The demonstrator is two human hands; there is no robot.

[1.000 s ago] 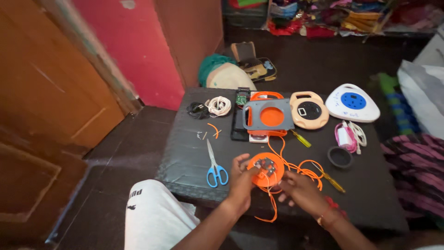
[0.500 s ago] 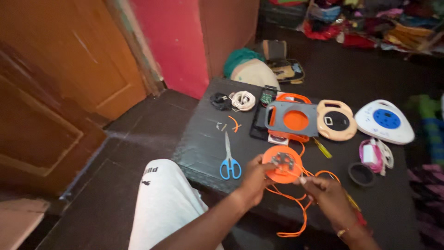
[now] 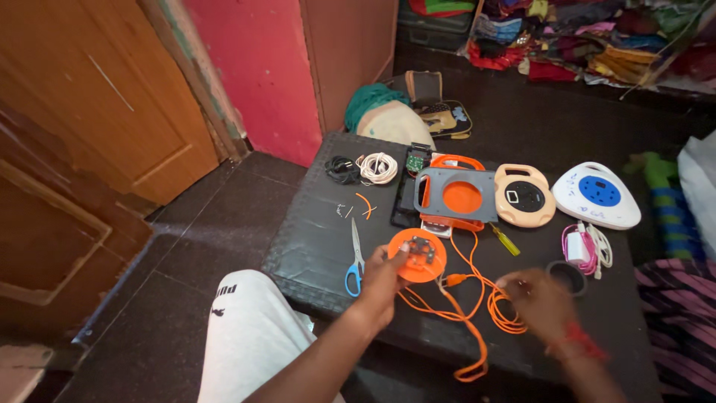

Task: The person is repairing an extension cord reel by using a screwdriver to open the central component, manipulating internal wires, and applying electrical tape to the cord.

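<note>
The left hand (image 3: 384,280) grips the round orange plastic reel disc (image 3: 418,255), its fingers closed around the near rim, holding it just above the dark tabletop (image 3: 313,231). A thin orange cable (image 3: 466,298) trails from the disc in loops across the tabletop to the right hand (image 3: 538,297), which is blurred; whether its fingers pinch the cable cannot be told. Blue-handled steel scissors (image 3: 355,257) lie just left of the left hand. A grey-and-orange reel housing (image 3: 456,195) sits beyond the disc.
</note>
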